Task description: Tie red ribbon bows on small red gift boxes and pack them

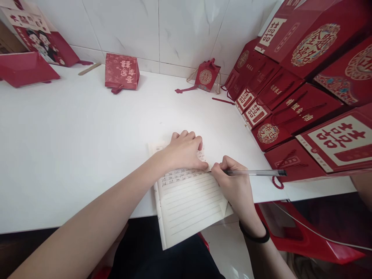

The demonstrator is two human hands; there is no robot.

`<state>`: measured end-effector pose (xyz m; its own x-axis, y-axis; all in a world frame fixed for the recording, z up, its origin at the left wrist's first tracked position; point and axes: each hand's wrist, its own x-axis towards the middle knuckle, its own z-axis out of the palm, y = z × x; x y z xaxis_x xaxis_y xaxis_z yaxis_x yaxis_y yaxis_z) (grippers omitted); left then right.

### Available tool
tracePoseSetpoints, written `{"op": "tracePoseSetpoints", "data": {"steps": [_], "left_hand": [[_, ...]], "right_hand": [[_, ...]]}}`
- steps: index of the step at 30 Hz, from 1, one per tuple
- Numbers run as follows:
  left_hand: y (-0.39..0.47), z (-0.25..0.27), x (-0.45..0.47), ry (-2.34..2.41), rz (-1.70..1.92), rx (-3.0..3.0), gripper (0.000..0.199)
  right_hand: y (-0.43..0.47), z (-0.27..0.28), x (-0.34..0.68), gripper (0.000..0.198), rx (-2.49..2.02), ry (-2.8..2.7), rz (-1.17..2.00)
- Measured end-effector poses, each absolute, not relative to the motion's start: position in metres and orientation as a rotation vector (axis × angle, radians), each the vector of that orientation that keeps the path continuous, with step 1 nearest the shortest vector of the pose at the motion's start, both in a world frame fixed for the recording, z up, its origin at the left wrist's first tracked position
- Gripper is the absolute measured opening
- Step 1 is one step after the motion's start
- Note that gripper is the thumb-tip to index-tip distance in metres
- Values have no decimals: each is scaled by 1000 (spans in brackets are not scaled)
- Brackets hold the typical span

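Note:
An open lined notebook (188, 211) lies at the table's front edge, its lower part hanging over. Rows of handwritten numbers fill the upper lines of the page; the lower lines are blank. My left hand (186, 151) rests across the top of the page, thumb apart from the loosely bent fingers, with nothing in it. My right hand (235, 182) is closed around a clear pen with a black cap end (261, 173). The pen's tip is close to the end of a written row, near my left thumb. A black band (257, 234) circles my right wrist.
Red gift boxes (299, 108) are stacked along the right side of the white table (72, 155). Small red boxes (122, 71) and a tasselled one (207, 75) stand by the tiled wall. A wooden stick (89, 69) lies at back left. A red stool (319, 244) is below right.

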<state>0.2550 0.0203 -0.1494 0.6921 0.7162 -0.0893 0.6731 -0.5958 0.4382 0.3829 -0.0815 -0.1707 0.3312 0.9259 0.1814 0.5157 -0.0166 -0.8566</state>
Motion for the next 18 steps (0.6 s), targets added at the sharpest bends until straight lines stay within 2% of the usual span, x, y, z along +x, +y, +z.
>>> {"op": "tracePoseSetpoints", "data": {"steps": [6, 13, 18], "left_hand": [[21, -149, 255, 1076, 133, 2464, 49], [23, -149, 252, 1038, 162, 2453, 48], [31, -151, 247, 1018, 289, 2199, 23]], "right_hand": [[-85, -167, 383, 34, -1629, -1157, 636], [-91, -174, 392, 37, -1225, -839, 960], [-87, -177, 393, 40, -1230, -842, 975]]}}
